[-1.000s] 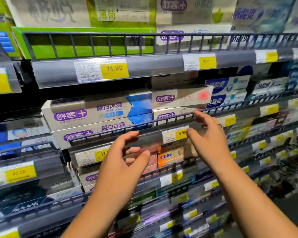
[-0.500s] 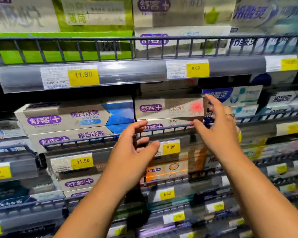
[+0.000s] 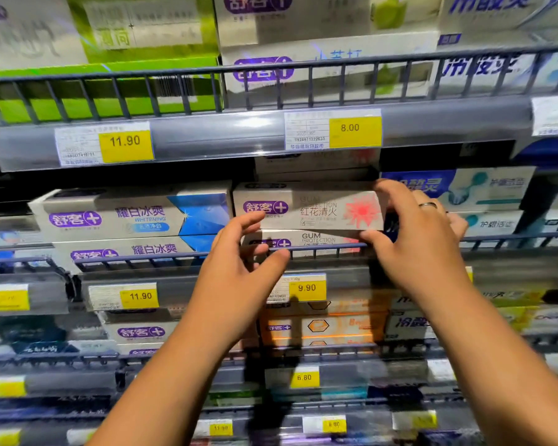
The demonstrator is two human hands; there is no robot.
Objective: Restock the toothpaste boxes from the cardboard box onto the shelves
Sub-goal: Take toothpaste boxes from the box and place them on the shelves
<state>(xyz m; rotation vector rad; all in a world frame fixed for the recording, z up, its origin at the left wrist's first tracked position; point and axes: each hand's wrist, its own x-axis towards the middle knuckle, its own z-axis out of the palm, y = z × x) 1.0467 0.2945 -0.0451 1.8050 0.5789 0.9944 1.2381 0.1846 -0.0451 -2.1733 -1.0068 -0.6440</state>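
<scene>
The shelves [image 3: 207, 136] fill everything in front of this person, tier on tier of toothpaste behind low wire fronts. The cardboard box the stock comes from is out of sight. On the middle tier two blue-and-white whitening boxes [image 3: 126, 217] lie stacked at the left. Just beside them is the toothpaste box [image 3: 313, 210] in hand, white with a red burst. It lies lengthwise on a matching lower box [image 3: 316, 238] behind the wire rail [image 3: 174, 256].

The right hand [image 3: 422, 239] has the grip: its fingers curl over the top right end of the box and the thumb tucks under the bottom edge, pinching that end. The left hand [image 3: 239, 272] holds nothing. Its fingers are spread and loosely bent at the box's lower left corner, and I cannot tell whether a fingertip touches the card.

This looks to me like the seating step. To do it well, I'd lay the left palm on the free end and slide the box straight back, both ends together and label outward, until it sits square on the one below and level with the whitening stack. Ease the thumb out last so it doesn't tip the box forward over the rail. The 9.90 price tag [image 3: 306, 288] below marks the slot. A ring [image 3: 427, 205] shows on the right hand.
</scene>
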